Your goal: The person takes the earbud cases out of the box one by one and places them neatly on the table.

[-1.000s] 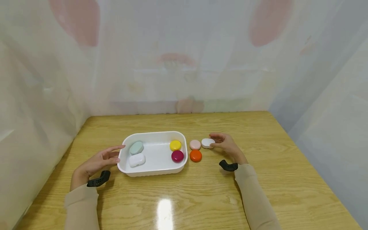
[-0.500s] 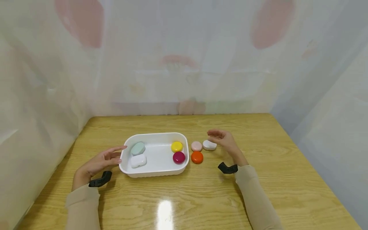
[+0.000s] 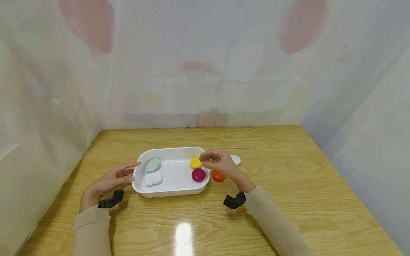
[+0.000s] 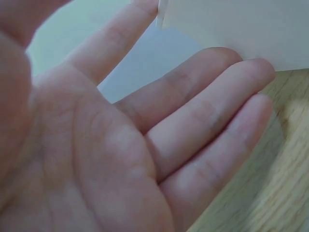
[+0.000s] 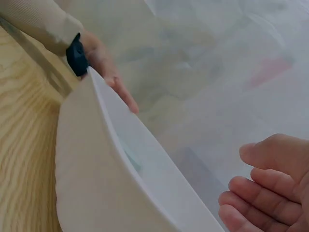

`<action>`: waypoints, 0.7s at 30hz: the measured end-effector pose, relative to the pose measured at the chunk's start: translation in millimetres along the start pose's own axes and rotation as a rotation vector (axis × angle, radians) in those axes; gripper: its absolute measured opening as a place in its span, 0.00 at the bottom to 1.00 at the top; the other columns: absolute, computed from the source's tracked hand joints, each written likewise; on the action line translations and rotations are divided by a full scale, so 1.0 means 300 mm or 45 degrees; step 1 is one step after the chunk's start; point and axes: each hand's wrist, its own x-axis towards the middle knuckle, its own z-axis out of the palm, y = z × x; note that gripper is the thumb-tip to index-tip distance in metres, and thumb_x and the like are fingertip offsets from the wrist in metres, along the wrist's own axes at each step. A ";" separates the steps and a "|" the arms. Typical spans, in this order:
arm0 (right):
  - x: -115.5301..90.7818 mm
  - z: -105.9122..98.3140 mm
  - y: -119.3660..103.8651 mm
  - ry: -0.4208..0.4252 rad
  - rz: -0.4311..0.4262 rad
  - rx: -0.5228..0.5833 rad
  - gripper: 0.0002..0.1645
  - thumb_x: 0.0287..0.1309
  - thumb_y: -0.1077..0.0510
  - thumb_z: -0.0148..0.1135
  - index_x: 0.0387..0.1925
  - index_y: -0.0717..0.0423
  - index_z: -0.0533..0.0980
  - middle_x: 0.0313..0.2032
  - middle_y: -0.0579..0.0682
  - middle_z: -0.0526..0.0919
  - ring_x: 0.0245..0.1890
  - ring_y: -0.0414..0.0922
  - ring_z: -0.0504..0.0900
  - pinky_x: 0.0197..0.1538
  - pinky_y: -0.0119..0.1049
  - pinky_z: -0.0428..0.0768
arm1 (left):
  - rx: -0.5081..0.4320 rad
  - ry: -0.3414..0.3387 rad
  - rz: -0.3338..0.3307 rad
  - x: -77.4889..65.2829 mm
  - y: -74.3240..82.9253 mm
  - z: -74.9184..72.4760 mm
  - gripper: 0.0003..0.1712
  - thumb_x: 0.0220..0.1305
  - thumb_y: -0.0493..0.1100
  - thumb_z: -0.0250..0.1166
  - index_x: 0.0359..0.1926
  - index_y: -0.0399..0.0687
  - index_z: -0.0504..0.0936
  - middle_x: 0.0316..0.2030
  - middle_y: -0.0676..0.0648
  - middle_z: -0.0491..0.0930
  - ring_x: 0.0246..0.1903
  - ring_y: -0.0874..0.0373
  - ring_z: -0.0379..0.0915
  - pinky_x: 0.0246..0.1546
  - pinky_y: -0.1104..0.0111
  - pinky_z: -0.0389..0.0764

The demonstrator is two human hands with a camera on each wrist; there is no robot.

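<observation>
My left hand [image 3: 110, 180] touches the left end of a white oblong bin [image 3: 173, 192] with fingers extended; the left wrist view has a fingertip at its wall [image 4: 231, 29]. Over the bin's right rim hovers my right hand [image 3: 222, 166], fingers loosely bent and nothing between them in the right wrist view. Inside the bin, a pale green oval piece [image 3: 153, 165] and a white earbud case [image 3: 154, 178] lie at the left. A yellow round piece [image 3: 195, 163], partly covered by my right fingertips, and a glossy magenta round piece [image 3: 198, 175] lie at the right.
Just right of the bin, an orange round piece [image 3: 218, 176] and a white oval piece [image 3: 236, 160] lie on the wooden table [image 3: 288, 199], both partly behind my right hand. A pale curtain [image 3: 205, 96] hangs behind the table's far edge and along both sides.
My right hand has left the white oval piece on the table and moved left to the bin's right rim. It now hides the pink round piece. My left hand stays at the bin.
</observation>
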 end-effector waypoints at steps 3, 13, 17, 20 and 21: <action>0.015 0.042 -0.010 -0.030 -0.020 0.023 0.18 0.56 0.69 0.63 0.49 0.72 0.76 0.48 0.71 0.81 0.48 0.51 0.84 0.50 0.30 0.82 | 0.001 -0.002 0.008 -0.001 -0.005 -0.002 0.34 0.72 0.41 0.54 0.74 0.44 0.52 0.69 0.24 0.56 0.53 0.77 0.72 0.50 0.71 0.78; 0.071 0.180 -0.057 -0.150 -0.071 -0.119 0.16 0.54 0.67 0.67 0.45 0.69 0.79 0.45 0.67 0.84 0.46 0.55 0.84 0.48 0.31 0.83 | -0.014 -0.004 -0.010 0.001 -0.015 -0.007 0.36 0.71 0.41 0.54 0.75 0.43 0.51 0.58 0.63 0.70 0.53 0.76 0.73 0.51 0.73 0.77; 0.093 0.232 -0.066 -0.220 -0.098 -0.215 0.15 0.54 0.66 0.67 0.44 0.68 0.80 0.43 0.65 0.85 0.44 0.54 0.85 0.48 0.31 0.83 | -0.031 -0.007 -0.008 0.003 -0.020 -0.007 0.35 0.71 0.40 0.54 0.75 0.44 0.51 0.56 0.67 0.71 0.53 0.75 0.74 0.50 0.73 0.78; 0.105 0.267 -0.067 -0.264 -0.077 -0.245 0.15 0.54 0.66 0.67 0.44 0.67 0.80 0.43 0.65 0.85 0.42 0.52 0.85 0.46 0.28 0.83 | -0.044 -0.025 0.021 0.005 -0.022 -0.007 0.35 0.72 0.39 0.54 0.75 0.43 0.51 0.57 0.66 0.71 0.54 0.75 0.74 0.50 0.73 0.78; 0.108 0.278 -0.067 -0.275 -0.065 -0.249 0.15 0.54 0.65 0.68 0.44 0.67 0.80 0.43 0.65 0.85 0.41 0.50 0.86 0.46 0.26 0.82 | -0.050 -0.027 0.026 0.005 -0.023 -0.007 0.35 0.72 0.39 0.54 0.74 0.43 0.52 0.57 0.66 0.71 0.53 0.75 0.74 0.50 0.73 0.78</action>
